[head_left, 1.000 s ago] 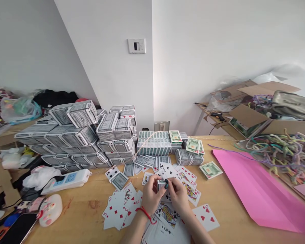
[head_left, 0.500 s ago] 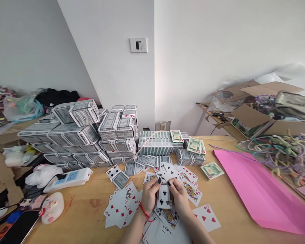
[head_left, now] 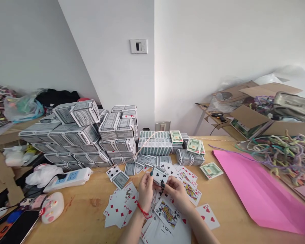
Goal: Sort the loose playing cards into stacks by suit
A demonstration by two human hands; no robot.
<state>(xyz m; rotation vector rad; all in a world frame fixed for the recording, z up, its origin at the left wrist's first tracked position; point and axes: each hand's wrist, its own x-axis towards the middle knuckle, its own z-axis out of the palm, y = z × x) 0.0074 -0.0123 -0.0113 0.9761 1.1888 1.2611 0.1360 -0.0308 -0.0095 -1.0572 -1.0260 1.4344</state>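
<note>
Between both hands is a playing card point(head_left: 158, 176) showing black clubs and a 5 at its corner, tilted face up. My left hand point(head_left: 145, 190) pinches its left edge, thumb on top. At its lower right, my right hand point(head_left: 177, 192) has the thumb and fingers closed on it. Whether more cards lie beneath is hard to make out. A queen of clubs point(head_left: 167, 212) lies just below the hands on other loose cards. To the left spreads a group of diamonds cards point(head_left: 117, 210); at the right lies a five of hearts point(head_left: 207, 216).
Bundled cards point(head_left: 66, 135) are stacked high at the back left. Green card boxes point(head_left: 210, 170) sit at the back right, near a pink sheet point(head_left: 259, 193). A power strip point(head_left: 71, 179), a white plush-like item point(head_left: 53, 207) and a phone point(head_left: 20, 227) occupy the left side.
The clubs card has moved up and turned from upright to slanted. My left hand has risen slightly, and my right thumb has shifted down to the card's lower part.
</note>
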